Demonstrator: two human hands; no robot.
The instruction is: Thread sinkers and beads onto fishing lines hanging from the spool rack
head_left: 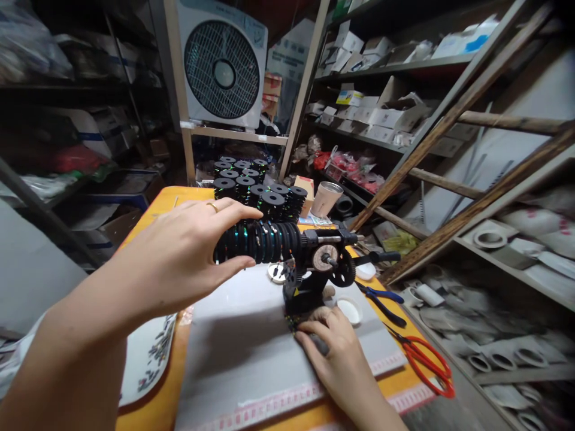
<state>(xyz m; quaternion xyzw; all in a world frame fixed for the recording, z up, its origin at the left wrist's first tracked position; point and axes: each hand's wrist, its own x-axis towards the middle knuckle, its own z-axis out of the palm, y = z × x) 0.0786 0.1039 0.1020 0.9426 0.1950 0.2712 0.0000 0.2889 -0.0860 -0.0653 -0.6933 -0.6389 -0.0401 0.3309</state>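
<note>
My left hand (186,245) is wrapped around a ribbed stack of black foam spools (281,240), which shows glints of coloured thread. Its thumb lies in front and its forefinger along the top; the other fingers are hidden. The stack sits sideways on a small black hand-cranked winder (309,287) with a round dial (325,257), gears and a crank handle (381,257). Low by the winder's foot, my right hand (336,344) rests on the grey board (242,365) with its fingers curled over a small dark grey thing I cannot make out.
Stacks of black spools (224,187) stand behind, near a tin (327,199). Blue-handled pliers (386,299) and red scissors (426,359) lie at right. A white tray (135,383) holds small bits. Shelves, a fan (224,72) and a wooden ladder (422,149) surround the yellow table (157,209).
</note>
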